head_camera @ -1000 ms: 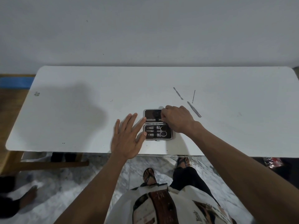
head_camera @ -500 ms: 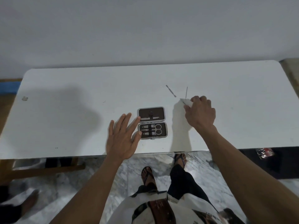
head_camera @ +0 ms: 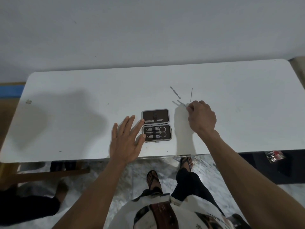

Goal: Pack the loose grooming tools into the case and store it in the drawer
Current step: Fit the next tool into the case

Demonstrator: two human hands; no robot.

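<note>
a thin, stiff, slippery tool (head_camera: 181,103) is pinched at its end by the right hand (head_camera: 201,117), at 2 o'clock from the case (head_camera: 156,125); the left hand (head_camera: 126,141) lies flat, grasping nothing.

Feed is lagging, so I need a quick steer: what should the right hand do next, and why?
Probably carry the pinched tool over to the open case and slot it in. The right hand already pinches it off the table, and the left hand lies open against the case's left edge.
</note>
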